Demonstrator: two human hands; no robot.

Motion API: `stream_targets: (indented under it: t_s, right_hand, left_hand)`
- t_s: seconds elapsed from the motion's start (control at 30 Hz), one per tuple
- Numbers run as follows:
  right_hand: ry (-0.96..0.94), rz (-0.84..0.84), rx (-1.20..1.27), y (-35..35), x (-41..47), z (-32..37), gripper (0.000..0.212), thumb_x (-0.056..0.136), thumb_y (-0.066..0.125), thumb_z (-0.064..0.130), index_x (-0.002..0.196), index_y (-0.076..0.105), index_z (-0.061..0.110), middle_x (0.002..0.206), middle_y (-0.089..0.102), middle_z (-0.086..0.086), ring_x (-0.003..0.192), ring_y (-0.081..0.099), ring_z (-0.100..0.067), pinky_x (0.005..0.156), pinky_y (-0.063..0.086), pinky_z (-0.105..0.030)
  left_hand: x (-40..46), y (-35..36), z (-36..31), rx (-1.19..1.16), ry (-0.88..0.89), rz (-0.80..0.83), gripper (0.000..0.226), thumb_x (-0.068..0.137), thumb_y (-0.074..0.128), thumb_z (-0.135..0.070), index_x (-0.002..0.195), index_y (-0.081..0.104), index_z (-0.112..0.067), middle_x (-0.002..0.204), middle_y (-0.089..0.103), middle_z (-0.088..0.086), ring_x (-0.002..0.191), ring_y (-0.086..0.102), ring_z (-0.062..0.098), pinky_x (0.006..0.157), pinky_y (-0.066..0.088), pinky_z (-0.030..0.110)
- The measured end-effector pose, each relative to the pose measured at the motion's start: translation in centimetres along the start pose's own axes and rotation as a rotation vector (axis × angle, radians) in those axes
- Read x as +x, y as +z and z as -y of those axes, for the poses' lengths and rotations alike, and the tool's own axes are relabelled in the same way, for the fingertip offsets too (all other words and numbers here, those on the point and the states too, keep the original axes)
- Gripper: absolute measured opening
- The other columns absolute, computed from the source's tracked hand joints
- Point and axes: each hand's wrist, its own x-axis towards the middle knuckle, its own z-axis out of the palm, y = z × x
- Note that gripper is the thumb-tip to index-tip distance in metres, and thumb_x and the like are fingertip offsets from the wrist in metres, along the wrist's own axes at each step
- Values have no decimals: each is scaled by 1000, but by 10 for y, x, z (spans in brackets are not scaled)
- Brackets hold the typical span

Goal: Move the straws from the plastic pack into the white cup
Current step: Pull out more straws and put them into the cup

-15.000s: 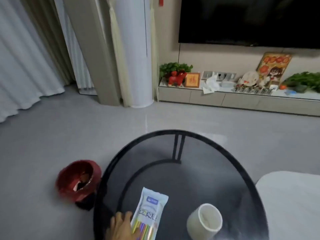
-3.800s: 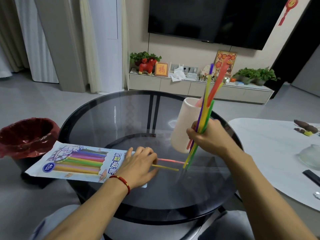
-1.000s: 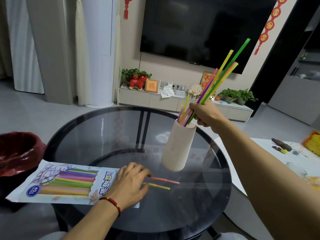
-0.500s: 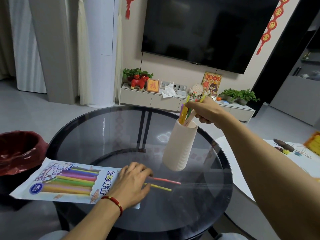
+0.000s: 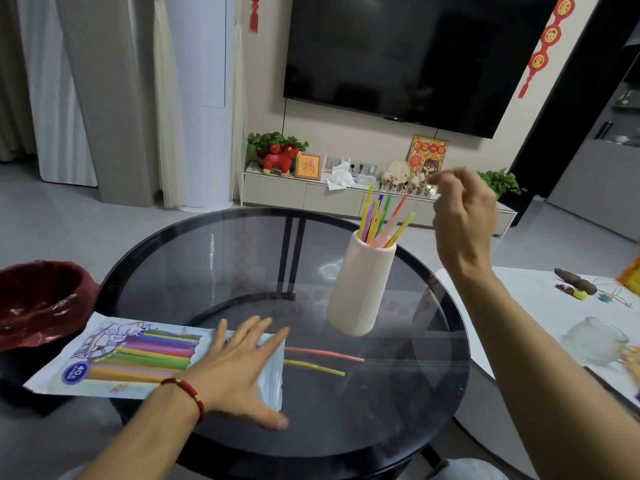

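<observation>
The white ribbed cup (image 5: 360, 289) stands upright on the round glass table (image 5: 398, 410), with several coloured straws (image 5: 379, 220) sticking out of its top. My right hand (image 5: 462, 216) hovers to the right of the straw tips, fingers loosely curled, holding nothing. The plastic pack (image 5: 131, 355) lies flat at the table's left edge with coloured straws still inside. My left hand (image 5: 239, 368) rests palm down, fingers spread, on the pack's open end. A red straw (image 5: 325, 354) and a yellow straw (image 5: 317, 367) poke out of the pack onto the glass.
A bin with a red liner (image 5: 38, 303) sits left of the table. A white side table (image 5: 554, 313) on the right carries a glass cup (image 5: 597, 342) and small items. A TV cabinet with plants and ornaments (image 5: 346, 188) runs along the back wall.
My right hand has let go of the straw bundle, which now stands in the cup, and has lifted off to the right. My left hand has spread flat on the pack.
</observation>
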Motion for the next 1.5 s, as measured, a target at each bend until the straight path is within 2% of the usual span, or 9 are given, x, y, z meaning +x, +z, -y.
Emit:
stream_targets:
  t_s: [0.17,0.33,0.43,0.6,0.7,0.83,1.13,1.33,1.5]
  right_hand:
    - [-141,554,-247,-11,-129,-31,25,91,51,33,77,64,16,68,64,0,60,58,-23,57,53,-44]
    - [115,1019,-490,22,-194,-60,52,104,30,60,145,52,37,148,54,7,133,48,-23,107,40,-45]
    - [159,1008,-473,32,-209,-51,48,106,27,58,140,54,37,138,56,5,124,49,-23,101,40,-44]
    - [184,1061,-213,45,-222,-35,34,105,38,43,125,55,22,114,57,-1,101,55,-16,91,47,-30]
    - [438,996,66,48,-220,-26,24,109,42,30,124,56,17,102,66,1,77,60,-6,68,47,-16]
    - [871,1007,371,51,-215,-16,33,109,38,29,116,64,10,80,70,-6,61,60,-19,50,42,-25]
    - [1180,931,619,48,-211,-31,32,97,73,34,113,81,8,108,82,-15,74,75,-15,80,62,-30]
    - [1118,876,546,52,-212,-32,20,96,75,19,107,80,3,97,83,-14,67,74,-16,71,61,-27]
    - [1099,675,573,52,-207,-36,9,95,74,8,98,72,-1,86,79,-18,66,74,-26,64,60,-32]
  left_hand:
    - [-1,-1,10,69,-14,7,139,53,57,-91,155,-13,-29,158,20,-1,149,11,20,119,-10,61]
    - [-3,-4,-1,151,33,-248,110,59,55,-69,153,18,-26,127,41,-6,121,44,18,120,14,55]
    - [-6,-7,-4,114,55,-280,102,56,56,-67,146,25,-32,115,39,-7,107,47,18,102,38,44]
    - [-8,-8,-14,204,87,-378,101,56,60,-62,145,27,-27,117,40,-2,105,47,23,91,41,45]
    - [-6,-12,-24,404,108,-375,105,60,71,-54,148,24,-19,127,42,7,109,45,28,93,40,52]
    - [8,-38,-24,635,196,-314,115,67,79,-50,153,9,-18,144,32,15,125,39,32,107,26,63]
    - [12,-21,-13,607,183,-311,134,54,90,-33,157,4,-27,148,35,12,132,38,30,111,15,71]
    - [22,-1,-8,493,164,-367,141,39,92,-31,157,15,-25,139,40,9,123,41,27,109,26,63]
    - [16,1,-6,416,73,-336,133,55,82,-30,156,-4,-26,142,38,4,131,39,28,115,16,59]
